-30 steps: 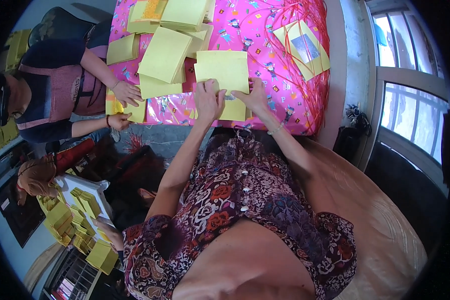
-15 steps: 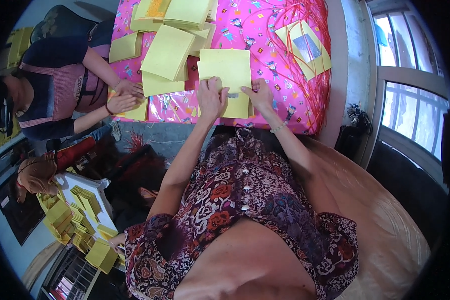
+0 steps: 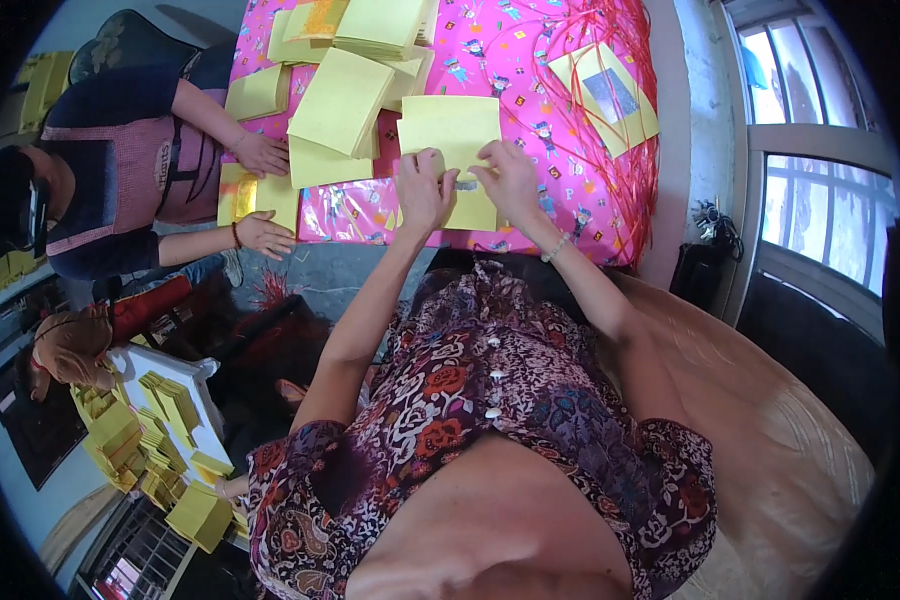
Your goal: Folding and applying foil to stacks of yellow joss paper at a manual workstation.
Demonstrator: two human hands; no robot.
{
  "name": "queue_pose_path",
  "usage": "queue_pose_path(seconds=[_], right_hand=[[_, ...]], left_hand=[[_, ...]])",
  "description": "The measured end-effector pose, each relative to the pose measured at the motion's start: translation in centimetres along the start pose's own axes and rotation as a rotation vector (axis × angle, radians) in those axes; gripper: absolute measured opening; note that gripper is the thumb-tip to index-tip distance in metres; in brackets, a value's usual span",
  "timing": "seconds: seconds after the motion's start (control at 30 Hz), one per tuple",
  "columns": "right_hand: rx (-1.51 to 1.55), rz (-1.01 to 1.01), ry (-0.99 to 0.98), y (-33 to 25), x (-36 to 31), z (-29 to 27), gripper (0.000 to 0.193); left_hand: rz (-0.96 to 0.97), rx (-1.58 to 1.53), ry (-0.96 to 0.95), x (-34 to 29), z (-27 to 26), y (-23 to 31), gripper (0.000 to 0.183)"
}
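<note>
In front of me on the pink-covered table lies yellow paper, in overlapping sheets. A small grey patch shows between my hands where the upper sheet ends. My left hand is closed, with curled fingers and thumb gripping the paper's left side. My right hand is bent over the right part of the paper, thumb and fingers drawn together at its surface; the exact contact under the fingertips is hard to see. Just left of my hands are stacks of yellow paper.
Red strings run along the table's right side, around a yellow sheet with a silver square. At left a co-worker's hands rest by yellow paper with a gold patch. A white table with yellow bundles stands lower left.
My right hand has moved left and up from the paper's right edge onto its surface. My left hand stays in place. The co-worker's hands have come apart.
</note>
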State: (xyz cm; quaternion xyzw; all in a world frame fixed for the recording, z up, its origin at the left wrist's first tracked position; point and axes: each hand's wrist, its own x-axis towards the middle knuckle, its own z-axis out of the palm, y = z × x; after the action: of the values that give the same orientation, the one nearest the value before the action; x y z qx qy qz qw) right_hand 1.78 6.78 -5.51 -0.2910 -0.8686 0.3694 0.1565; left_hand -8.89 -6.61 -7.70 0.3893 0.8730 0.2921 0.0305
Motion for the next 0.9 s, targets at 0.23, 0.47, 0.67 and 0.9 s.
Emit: queue_pose_path(seconds=[0.23,0.47,0.67,0.9], right_hand=[[-0.139,-0.038,-0.172,-0.4,0.6,0.5,0.031],[-0.188,0.113,-0.367,-0.3,2.5,0.2,0.036],[-0.191,0.131,-0.423,-0.5,2.7,0.1,0.036],[-0.162,0.109,-0.396,-1.1,2.4,-0.1,0.035]], left_hand=[[-0.018,-0.083,-0.058,0.0,-0.3,-0.7,0.045],[-0.049,-0.292,0.082,-0.6,-1.6,-4.0,0.043],[-0.25,-0.771,-0.254,-0.2,-1.4,-7.8,0.038],[-0.245,-0.884,-0.32,-0.4,-1.4,-9.1,0.037]])
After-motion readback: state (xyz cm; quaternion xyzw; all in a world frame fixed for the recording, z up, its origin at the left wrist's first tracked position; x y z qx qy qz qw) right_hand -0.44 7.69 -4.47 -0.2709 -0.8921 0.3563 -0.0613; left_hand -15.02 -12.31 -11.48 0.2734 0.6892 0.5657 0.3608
